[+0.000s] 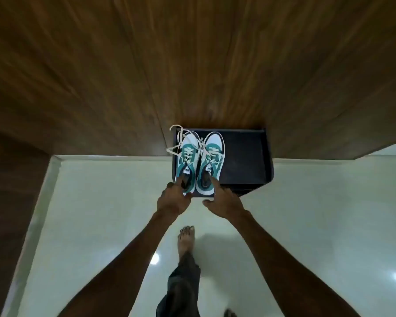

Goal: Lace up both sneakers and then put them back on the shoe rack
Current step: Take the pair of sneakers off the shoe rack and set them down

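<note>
Wood wall (192,65) behind shoe rack (245,156)

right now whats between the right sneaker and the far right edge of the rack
Nothing: in the head view, the shoe rack top is bare dark surface from the right sneaker to its right edge.

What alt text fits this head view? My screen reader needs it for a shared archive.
Two bare hands, left hand and right hand, hook fingers into the heel openings of a teal-and-white sneaker pair on top of a dark shoe rack, cream laces hanging loose. A wood-panelled wall stands behind.
</note>
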